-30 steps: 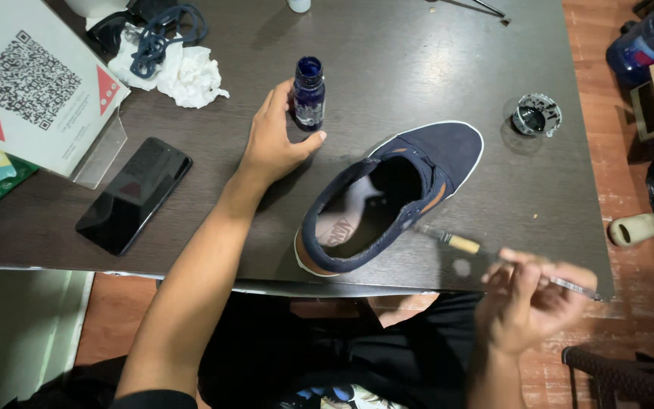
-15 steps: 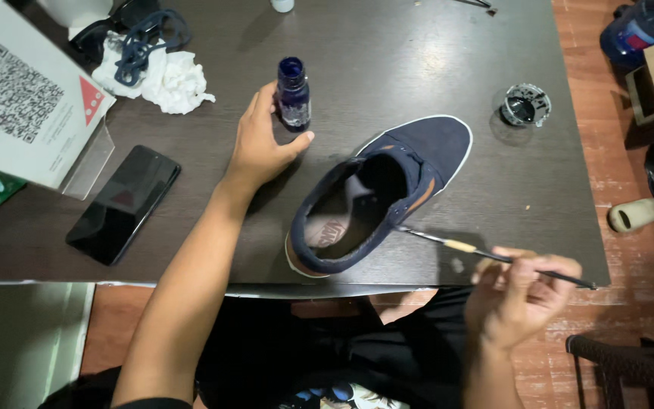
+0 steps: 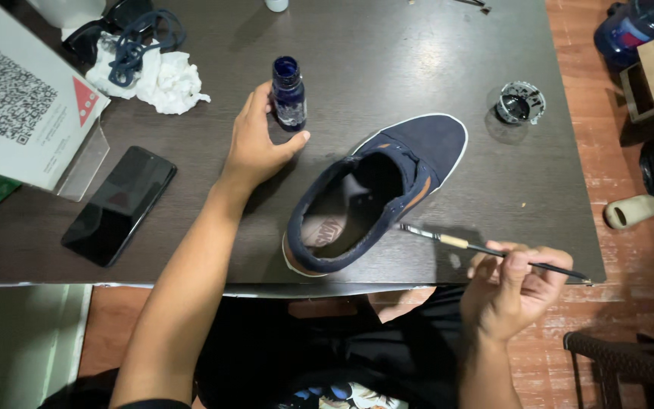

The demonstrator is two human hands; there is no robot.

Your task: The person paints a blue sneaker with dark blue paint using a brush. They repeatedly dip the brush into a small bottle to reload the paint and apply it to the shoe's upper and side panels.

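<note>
Two grasps: left hand around bottle, right hand pinching brush beside shoe.

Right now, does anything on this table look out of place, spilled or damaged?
Nothing spilled or damaged. The navy shoe has no laces; a dark lace lies on crumpled tissue. The blue bottle stands uncapped.

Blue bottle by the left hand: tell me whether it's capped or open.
Open. The blue bottle stands upright with its round mouth bare, no cap on it.
</note>
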